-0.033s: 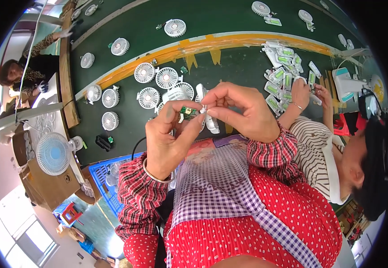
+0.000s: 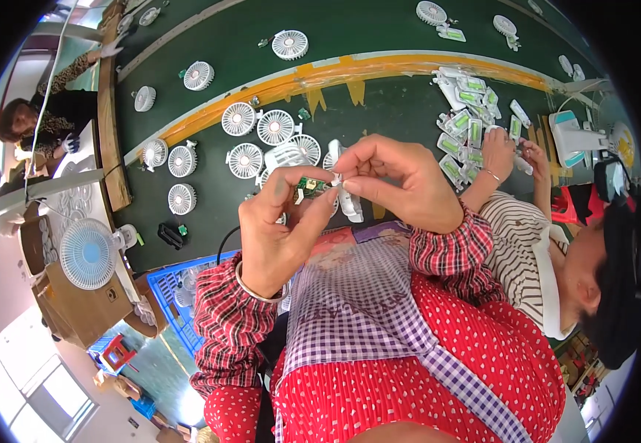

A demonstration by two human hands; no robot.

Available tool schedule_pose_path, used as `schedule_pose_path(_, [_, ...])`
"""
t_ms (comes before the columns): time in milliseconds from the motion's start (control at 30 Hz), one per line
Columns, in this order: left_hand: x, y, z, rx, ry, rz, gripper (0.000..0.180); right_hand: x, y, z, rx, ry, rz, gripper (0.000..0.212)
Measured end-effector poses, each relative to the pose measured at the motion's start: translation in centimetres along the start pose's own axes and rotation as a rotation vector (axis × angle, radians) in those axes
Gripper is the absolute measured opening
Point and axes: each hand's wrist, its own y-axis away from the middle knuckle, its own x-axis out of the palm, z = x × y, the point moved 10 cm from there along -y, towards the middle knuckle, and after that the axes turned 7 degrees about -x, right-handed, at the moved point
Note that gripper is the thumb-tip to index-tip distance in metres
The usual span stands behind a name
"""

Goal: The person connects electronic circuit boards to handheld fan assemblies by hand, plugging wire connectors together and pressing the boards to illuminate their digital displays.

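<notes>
Close in front of my apron, both hands meet over the near edge of the bench. A small green circuit board [image 2: 311,184] with a white connector is pinched between the thumb and forefinger of my left hand [image 2: 276,229]. The thumb and forefinger of my right hand [image 2: 401,181] close on a small white piece [image 2: 336,179] at the board's right end; its exact kind is hidden by the fingertips. Just beneath and beyond the fingers are a white fan handle shell [image 2: 350,203] and a white mini fan [image 2: 288,155], partly covered.
Several white mini fans [image 2: 274,128] lie on the green bench [image 2: 387,111], with orange tape [image 2: 335,71] along a strip. At right, a co-worker's hands [image 2: 497,153] are beside a pile of white handles with green cells [image 2: 474,133]. A blue crate [image 2: 169,295] stands at lower left.
My hands keep nearly the same place and pinch. At the upper left, the far person's outstretched hand has shifted slightly.
</notes>
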Motion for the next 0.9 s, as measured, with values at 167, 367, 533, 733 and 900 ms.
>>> schedule_pose_path(167, [0.8, 0.8, -3.6, 0.295, -0.466, -0.041, 0.016, 0.7, 0.1, -2.1, 0.232, -0.290, 0.115, 0.018])
schedule_pose_path(367, [0.3, 0.6, -0.8, 0.005, -0.275, -0.028, 0.014, -0.1, -0.5, -1.1, 0.034, 0.010, 0.066, 0.022])
schedule_pose_path(533, [-0.1, 0.3, 2.7, -0.399, 0.225, 0.014, 0.008, 1.1, 0.7, 1.3, -0.054, 0.357, -0.012, 0.021])
schedule_pose_path(733, [-0.2, 1.2, 4.2, -0.504, 0.347, 0.033, 0.008, 1.6, 1.5, 0.4, -0.083, 0.389, -0.105, 0.013])
schedule_pose_path(900, [0.3, 1.4, 4.2, -0.455, 0.349, 0.049, 0.009, 1.0, 1.9, 1.1, -0.255, 0.352, -0.147, 0.013])
